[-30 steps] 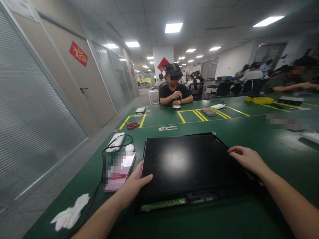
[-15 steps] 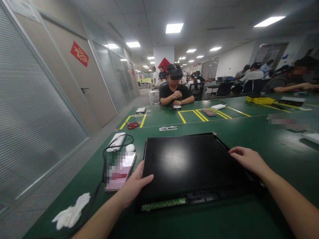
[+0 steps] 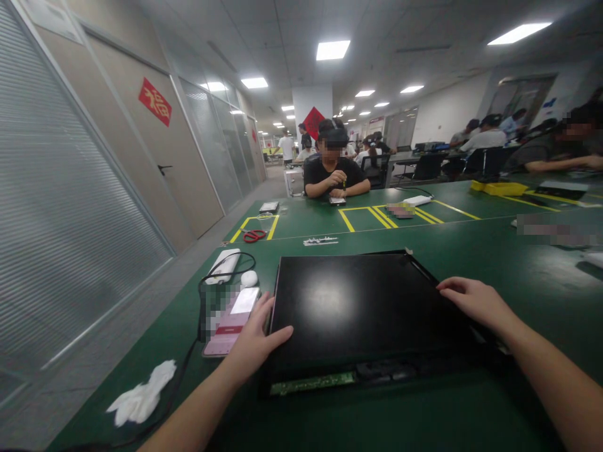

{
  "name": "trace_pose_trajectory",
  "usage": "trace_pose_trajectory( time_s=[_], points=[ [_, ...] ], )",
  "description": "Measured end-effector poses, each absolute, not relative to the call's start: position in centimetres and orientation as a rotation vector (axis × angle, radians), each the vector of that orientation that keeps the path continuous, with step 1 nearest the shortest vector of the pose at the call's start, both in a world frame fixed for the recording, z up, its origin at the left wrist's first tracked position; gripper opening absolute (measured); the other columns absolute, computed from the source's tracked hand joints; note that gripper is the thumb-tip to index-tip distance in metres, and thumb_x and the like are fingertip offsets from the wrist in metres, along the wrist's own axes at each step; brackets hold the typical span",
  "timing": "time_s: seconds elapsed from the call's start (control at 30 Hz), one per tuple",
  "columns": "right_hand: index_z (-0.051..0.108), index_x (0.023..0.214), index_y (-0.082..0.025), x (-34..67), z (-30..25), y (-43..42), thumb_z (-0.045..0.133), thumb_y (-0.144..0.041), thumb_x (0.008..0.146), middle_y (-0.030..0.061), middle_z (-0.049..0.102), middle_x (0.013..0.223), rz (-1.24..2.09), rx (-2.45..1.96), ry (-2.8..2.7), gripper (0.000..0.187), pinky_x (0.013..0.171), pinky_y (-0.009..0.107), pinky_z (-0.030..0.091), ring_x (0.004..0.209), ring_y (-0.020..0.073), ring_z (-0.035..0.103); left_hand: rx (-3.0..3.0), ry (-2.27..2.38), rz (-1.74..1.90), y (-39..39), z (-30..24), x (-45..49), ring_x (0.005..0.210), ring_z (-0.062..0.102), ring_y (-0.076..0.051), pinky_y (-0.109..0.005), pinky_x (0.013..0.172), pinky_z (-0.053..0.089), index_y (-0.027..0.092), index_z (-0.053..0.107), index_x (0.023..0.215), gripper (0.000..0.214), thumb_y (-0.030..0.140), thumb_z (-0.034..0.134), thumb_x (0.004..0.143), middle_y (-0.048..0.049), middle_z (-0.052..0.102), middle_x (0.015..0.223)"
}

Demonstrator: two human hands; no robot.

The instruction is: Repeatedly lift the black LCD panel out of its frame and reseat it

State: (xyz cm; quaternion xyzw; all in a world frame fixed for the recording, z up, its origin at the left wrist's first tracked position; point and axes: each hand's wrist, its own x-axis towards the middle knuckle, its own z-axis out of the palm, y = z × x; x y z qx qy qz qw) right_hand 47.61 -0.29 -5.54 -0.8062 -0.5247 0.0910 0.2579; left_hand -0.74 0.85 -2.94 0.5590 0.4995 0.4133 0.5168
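A flat black display panel (image 3: 358,307) lies on the green table in front of me, seated in a black frame. A strip of green circuit board (image 3: 313,383) shows along its near edge. My left hand (image 3: 257,339) is at the panel's left edge, thumb over the top surface and fingers stretched out along the side. At the right edge, my right hand (image 3: 471,304) has its fingertips closed on the rim; what lies under them is hidden.
Left of the panel lie a phone (image 3: 230,333), a white power bank (image 3: 223,267) with a black cable, a round white case (image 3: 249,279) and a crumpled white glove or cloth (image 3: 141,392). Red-handled scissors (image 3: 254,236) lie farther off. A person (image 3: 336,169) works opposite.
The fingers of my left hand have come up from beside the panel's edge and spread. My right hand stays at the right edge. The view has shifted slightly.
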Motion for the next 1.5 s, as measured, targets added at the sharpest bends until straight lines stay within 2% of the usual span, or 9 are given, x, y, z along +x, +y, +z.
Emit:
trace_pose_trajectory(
  time_s=[0.13, 0.43, 0.53, 0.67, 0.73, 0.83, 0.93, 1.0, 1.5],
  points=[
    [0.078, 0.077, -0.029, 47.7, -5.8, -0.2, 0.06, -0.043, 0.068, 0.0043, 0.078, 0.082, 0.243, -2.182, -1.417, 0.024, 0.073, 0.039, 0.052, 0.079, 0.0276, 0.071, 1.618, 1.411, 0.911, 1.5, -3.7, -1.4, 0.157, 0.007, -0.043, -0.052, 0.126, 0.008, 0.018, 0.068, 0.122, 0.071, 0.041, 0.09, 0.059, -0.0183, 0.017, 0.171],
    [0.077, 0.075, -0.029, 48.0, -6.3, -0.1, 0.061, -0.044, 0.068, 0.004, 0.078, 0.08, 0.209, -2.131, -1.423, 0.023, 0.072, 0.037, 0.053, 0.078, 0.0269, 0.071, 1.676, 1.467, 0.808, 1.9, -4.3, -1.4, 0.156, 0.013, -0.045, -0.055, 0.125, 0.01, 0.016, 0.067, 0.115, 0.067, 0.039, 0.088, 0.056, -0.0258, 0.022, 0.167],
    [0.078, 0.076, -0.029, 47.9, -6.2, -0.2, 0.06, -0.044, 0.069, 0.0038, 0.078, 0.08, 0.215, -2.132, -1.431, 0.024, 0.073, 0.038, 0.053, 0.078, 0.027, 0.071, 1.651, 1.458, 0.818, 1.8, -4.2, -1.3, 0.156, 0.013, -0.045, -0.054, 0.125, 0.009, 0.018, 0.067, 0.112, 0.065, 0.037, 0.089, 0.054, -0.0235, 0.025, 0.167],
    [0.078, 0.077, -0.029, 47.6, -5.8, -0.4, 0.06, -0.043, 0.071, 0.0045, 0.078, 0.083, 0.221, -2.152, -1.439, 0.024, 0.075, 0.037, 0.053, 0.082, 0.027, 0.071, 1.737, 1.465, 0.836, 1.5, -4.0, -1.3, 0.155, 0.019, -0.043, -0.055, 0.124, 0.016, 0.02, 0.065, 0.126, 0.066, 0.035, 0.084, 0.064, -0.0203, 0.027, 0.166],
    [0.077, 0.076, -0.028, 47.5, -5.7, -0.4, 0.059, -0.042, 0.071, 0.0049, 0.078, 0.084, 0.216, -2.157, -1.443, 0.023, 0.076, 0.037, 0.053, 0.082, 0.0268, 0.071, 1.841, 1.435, 0.874, 1.3, -3.8, -1.3, 0.153, 0.027, -0.041, -0.055, 0.122, 0.021, 0.021, 0.065, 0.129, 0.063, 0.034, 0.081, 0.069, -0.0189, 0.033, 0.164],
    [0.077, 0.076, -0.028, 47.4, -5.7, -0.4, 0.059, -0.04, 0.071, 0.0049, 0.078, 0.084, 0.205, -2.153, -1.442, 0.022, 0.075, 0.037, 0.053, 0.081, 0.0267, 0.071, 2.018, 1.339, 0.829, 1.1, -3.4, -1.4, 0.142, 0.045, -0.039, -0.054, 0.12, 0.029, 0.024, 0.071, 0.122, 0.049, 0.03, 0.078, 0.074, -0.0164, 0.055, 0.15],
    [0.077, 0.077, -0.028, 47.5, -5.8, -0.3, 0.058, -0.041, 0.071, 0.0046, 0.078, 0.083, 0.2, -2.164, -1.448, 0.024, 0.075, 0.037, 0.053, 0.081, 0.0266, 0.071, 2.234, 1.295, 0.595, 0.8, -2.6, -1.5, 0.131, 0.058, -0.036, -0.059, 0.121, 0.024, 0.026, 0.073, 0.117, 0.04, 0.025, 0.075, 0.077, -0.0128, 0.069, 0.135],
    [0.078, 0.078, -0.027, 47.7, -5.7, -0.3, 0.058, -0.042, 0.071, 0.0046, 0.078, 0.083, 0.21, -2.182, -1.451, 0.026, 0.076, 0.037, 0.053, 0.082, 0.027, 0.071, 2.351, 1.288, 0.42, 0.5, -1.9, -1.4, 0.127, 0.062, -0.034, -0.062, 0.122, 0.02, 0.026, 0.071, 0.122, 0.045, 0.023, 0.075, 0.077, -0.0096, 0.071, 0.132],
    [0.078, 0.078, -0.028, 48.3, -6.3, -0.2, 0.057, -0.045, 0.069, 0.0042, 0.08, 0.086, 0.166, -2.172, -1.468, 0.029, 0.073, 0.037, 0.053, 0.083, 0.0275, 0.073, 2.483, 1.282, 0.012, 0.0, 0.3, -1.9, 0.137, 0.054, -0.034, -0.065, 0.124, 0.01, 0.032, 0.065, 0.136, 0.067, 0.032, 0.086, 0.072, -0.0087, 0.062, 0.147]
  ],
)
